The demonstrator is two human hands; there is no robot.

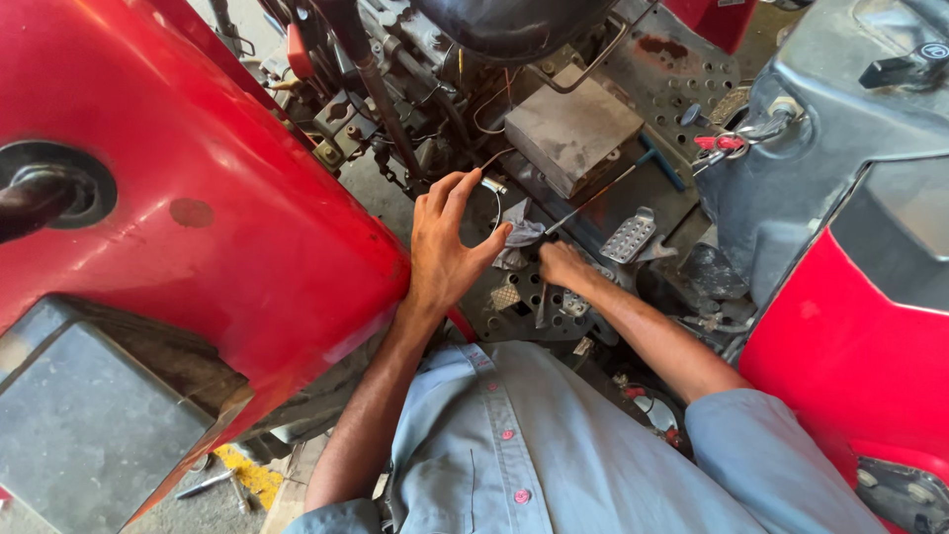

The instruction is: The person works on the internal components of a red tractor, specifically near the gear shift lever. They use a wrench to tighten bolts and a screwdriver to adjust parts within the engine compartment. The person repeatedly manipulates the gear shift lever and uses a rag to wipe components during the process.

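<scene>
Setting: head view down into the open middle of a red tractor, between the left red fender point(198, 218) and the right red fender point(850, 356), over the perforated footplate point(524, 297)
Left hand: the left hand point(445, 247) is spread wide, fingers released and splayed, the thumb out to the side; its fingertips hover at a thin curved wire point(494, 198) with a small metal end fitting, and I cannot tell whether they touch it
Right hand: the right hand point(563, 265) is clenched around the handle of a long thin screwdriver point(598, 198), whose shaft runs up and away toward the grey box
Where the work is: the wire sits just beyond the left fingertips, beside a crumpled grey rag point(519, 237) that lies between the two hands
Nearby: a dusty grey box point(571, 133) stands just past the wire; a ribbed metal pedal point(630, 237) lies right of the screwdriver; a blue T-handle tool point(660, 163) rests on the plate beyond it
Step in hand: by my reading, the tool is being set to a fitting low beside the box while the free hand steadies or reaches for the wire
Next move calls for: a steady tip on the fitting and a firm pinch on the wire, since the room between box and linkage looks tight
Hidden or unclear: the screwdriver tip is lost against the box edge; what the wire joins to is too small to tell; the right palm is turned away; the person's shirt point(554, 445) covers the lower footplate
</scene>
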